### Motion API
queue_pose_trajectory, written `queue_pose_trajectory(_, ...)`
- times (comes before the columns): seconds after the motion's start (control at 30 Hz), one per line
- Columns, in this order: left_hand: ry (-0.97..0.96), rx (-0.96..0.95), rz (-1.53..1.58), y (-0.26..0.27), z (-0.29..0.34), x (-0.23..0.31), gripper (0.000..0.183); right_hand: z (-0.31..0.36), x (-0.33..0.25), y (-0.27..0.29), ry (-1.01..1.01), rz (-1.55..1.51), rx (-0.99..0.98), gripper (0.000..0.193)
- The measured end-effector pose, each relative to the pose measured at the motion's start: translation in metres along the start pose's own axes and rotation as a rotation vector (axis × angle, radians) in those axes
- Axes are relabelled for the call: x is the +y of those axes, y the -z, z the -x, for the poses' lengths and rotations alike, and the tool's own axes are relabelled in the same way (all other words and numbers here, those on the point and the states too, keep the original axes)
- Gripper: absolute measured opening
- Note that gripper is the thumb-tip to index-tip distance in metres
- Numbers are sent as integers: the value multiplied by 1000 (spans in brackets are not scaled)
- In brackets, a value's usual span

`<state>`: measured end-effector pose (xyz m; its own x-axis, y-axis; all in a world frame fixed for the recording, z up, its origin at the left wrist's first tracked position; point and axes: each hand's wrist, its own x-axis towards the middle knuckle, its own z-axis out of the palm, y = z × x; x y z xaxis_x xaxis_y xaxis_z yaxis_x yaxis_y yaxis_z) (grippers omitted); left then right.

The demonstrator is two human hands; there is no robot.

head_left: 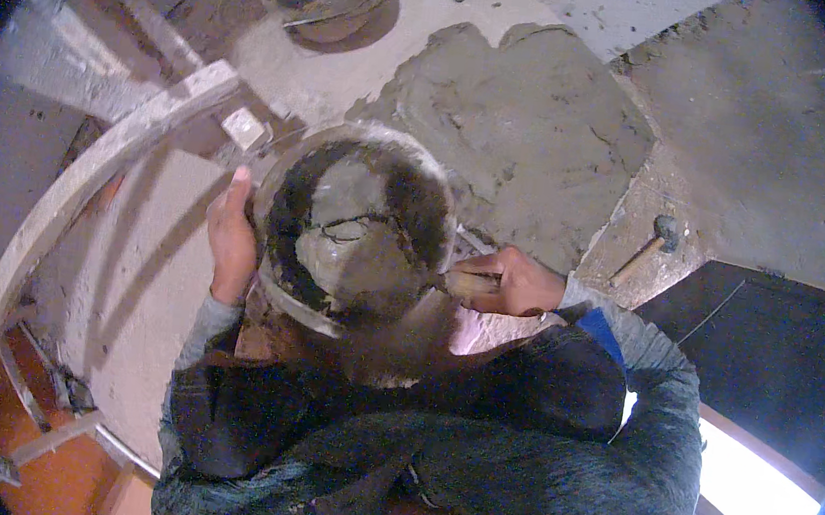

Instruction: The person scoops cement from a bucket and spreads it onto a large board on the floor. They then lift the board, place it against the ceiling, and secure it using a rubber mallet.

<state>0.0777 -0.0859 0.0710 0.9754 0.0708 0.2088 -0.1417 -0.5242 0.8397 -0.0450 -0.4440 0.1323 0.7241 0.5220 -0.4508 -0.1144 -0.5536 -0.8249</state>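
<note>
1. Just left of the frame's centre, here's the round bucket (298,312), its pale rim caked, tucked close in front of the person's body.
2. Inside it, wet grey mortar (355,282) sits heaped and smooth through the middle, with darker, rougher walls around it.
3. On the bucket's left side, the left hand (230,248) lies against the outer wall, one digit pointing up; whether it grips, I cannot tell.
4. Over at the right rim, the right hand (526,282) is wrapped firmly around a wooden handle (473,283); the tool's working end is hard to make out.
5. Up and right of centre, a broad mortar bed (536,130) spreads across the floor, ridged and uneven.
6. Right of that, a hammer (639,260) lies slanted, dark head uppermost, just above a dark panel (759,359).
7. Top of the frame, left of centre, stands a second tub (357,23), a thin pale rod at its near edge.
8. Down the left side sweeps a pale curved frame (56,205).
</note>
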Motion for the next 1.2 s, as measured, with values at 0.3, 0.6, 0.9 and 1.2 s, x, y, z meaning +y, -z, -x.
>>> queue_pose_trajectory(0.3,498,-76,443,11,-5,-8,49,32,10,72,-279,-379,307,34)
queue_pose_trajectory(0.6,424,-58,260,15,-7,-6,52,-28,54,169,-345,-351,823,40)
queue_pose_trajectory(0.9,521,-122,365,15,-8,4,47,-165,161,270,-639,559,1094,37)
queue_pose_trajectory(1.2,514,-109,471,25,-11,6,38,-152,145,270,-590,640,1165,30)
